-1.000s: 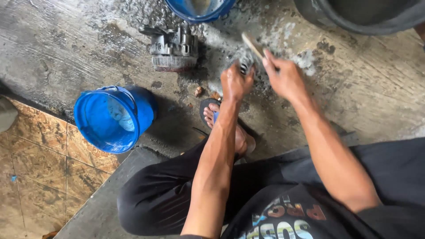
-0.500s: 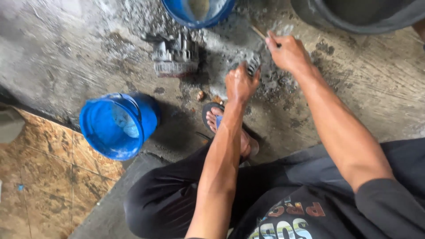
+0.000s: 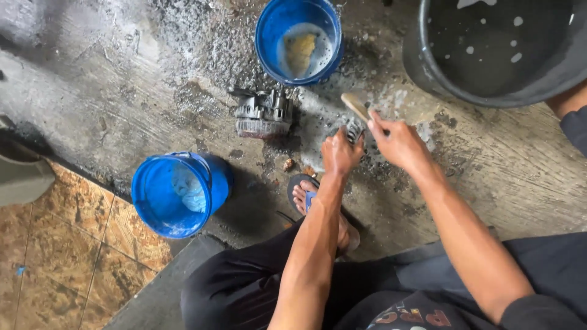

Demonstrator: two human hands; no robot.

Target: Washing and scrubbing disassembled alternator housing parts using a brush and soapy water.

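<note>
We crouch over the wet concrete floor (image 3: 122, 91). Our left hand (image 3: 340, 153) closes its fingers on a small ribbed metal part (image 3: 354, 129) lying on the floor, while our right hand (image 3: 398, 143) grips a wooden-handled brush (image 3: 357, 105) against it. Beyond sit an alternator housing (image 3: 263, 113) and a blue bucket (image 3: 298, 40).

We've got one view only, head-mounted, looking steeply down past our own knees at the wet concrete floor (image 3: 122, 91). Close range: both forearms fill the lower frame, hands near centre. Bucket rims clip the top edge. No second view to overlap.
</note>
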